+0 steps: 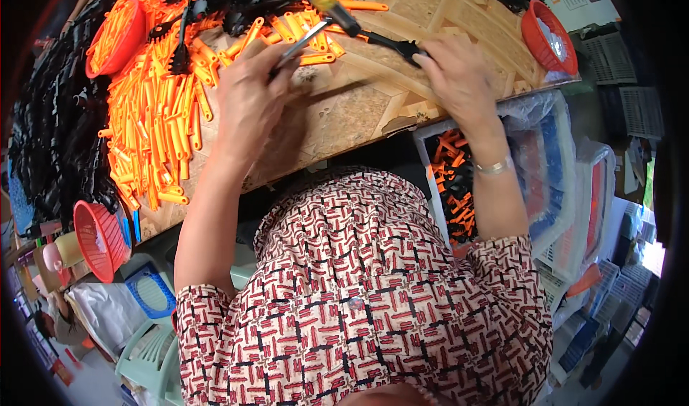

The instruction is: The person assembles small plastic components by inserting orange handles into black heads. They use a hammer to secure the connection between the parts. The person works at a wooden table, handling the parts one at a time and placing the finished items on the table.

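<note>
My left hand (pixel 251 94) is closed around the handle of a small mallet. Its silver shaft (pixel 307 39) slants up and right to a yellow-and-black head (pixel 336 13). To the right, the fingers of my right hand (pixel 456 72) pinch the wider, notched end of a slim black plastic piece (pixel 391 43). The piece's thin end points left, close to the mallet head; whether they touch I cannot tell. Orange plastic handles (pixel 154 123) lie heaped left of my left hand, and several more are scattered beyond it.
Black plastic parts (pixel 50 133) are piled along the far left of the patterned table (pixel 344 115). Red baskets stand at left (pixel 100 241), upper left (pixel 118 40) and right (pixel 549 36). Below the right edge, a crate holds orange-and-black pieces (pixel 452 180). A pale green chair (pixel 147 356) stands lower left.
</note>
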A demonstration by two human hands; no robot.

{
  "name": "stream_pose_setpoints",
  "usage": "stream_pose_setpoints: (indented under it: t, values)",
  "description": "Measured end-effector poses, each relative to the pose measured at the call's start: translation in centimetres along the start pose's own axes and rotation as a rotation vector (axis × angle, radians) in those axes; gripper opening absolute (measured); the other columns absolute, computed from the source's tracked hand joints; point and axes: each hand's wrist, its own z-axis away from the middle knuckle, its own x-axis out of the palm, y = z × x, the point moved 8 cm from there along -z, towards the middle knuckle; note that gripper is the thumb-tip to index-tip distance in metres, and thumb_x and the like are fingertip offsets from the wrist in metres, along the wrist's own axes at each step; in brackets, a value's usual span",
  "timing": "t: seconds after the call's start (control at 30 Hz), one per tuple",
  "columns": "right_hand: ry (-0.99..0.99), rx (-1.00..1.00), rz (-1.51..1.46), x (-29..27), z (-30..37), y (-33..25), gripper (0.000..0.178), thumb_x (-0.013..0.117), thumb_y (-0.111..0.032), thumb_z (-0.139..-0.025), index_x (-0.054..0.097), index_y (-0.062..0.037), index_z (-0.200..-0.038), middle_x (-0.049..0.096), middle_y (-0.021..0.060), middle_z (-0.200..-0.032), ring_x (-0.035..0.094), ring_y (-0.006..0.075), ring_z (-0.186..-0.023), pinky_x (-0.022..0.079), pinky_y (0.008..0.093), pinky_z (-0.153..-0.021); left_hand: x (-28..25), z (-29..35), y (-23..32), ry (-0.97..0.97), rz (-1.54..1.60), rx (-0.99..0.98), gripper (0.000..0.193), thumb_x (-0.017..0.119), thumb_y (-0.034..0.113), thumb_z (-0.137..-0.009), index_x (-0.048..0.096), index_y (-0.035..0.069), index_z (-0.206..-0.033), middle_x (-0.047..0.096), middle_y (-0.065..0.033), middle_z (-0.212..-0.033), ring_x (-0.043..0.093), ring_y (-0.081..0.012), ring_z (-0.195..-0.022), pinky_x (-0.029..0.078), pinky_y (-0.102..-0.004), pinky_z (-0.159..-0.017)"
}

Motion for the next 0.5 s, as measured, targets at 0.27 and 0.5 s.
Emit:
stream_pose_setpoints:
  t: [0.27, 0.5]
  values:
    - [-0.023, -0.051, 0.067, 3.5, -1.7, -1.4, 0.016, 0.072, -0.022, -0.089, 0.072, -0.0074, -0.095, 0.064, 0.0084, -0.095, 0.061, 0.0266, -0.098, 0.043, 0.042, -0.089, 4.5, -1.3, 2.7, -0.075, -0.35, 0.312, 0.023, 0.074, 0.02, -0.089, 0.073, 0.009, -0.109, 0.066, -0.0111, -0.098, 0.067, -0.0332, -0.092, 0.054, -0.0444, -0.079]
    - [-0.223, 0.408, -0.397, 0.3, 4.6, -0.8, 0.016, 0.074, -0.019, -0.09, 0.075, -0.0032, -0.092, 0.067, 0.0064, -0.08, 0.062, 0.0176, -0.073, 0.047, 0.0328, -0.07, 3.5, -0.9, 0.7, -0.07, -0.482, 0.277, 0.008, 0.058, 0.008, -0.093, 0.063, 0.003, -0.097, 0.066, -0.0156, -0.091, 0.069, -0.0362, -0.086, 0.057, -0.0464, -0.076]
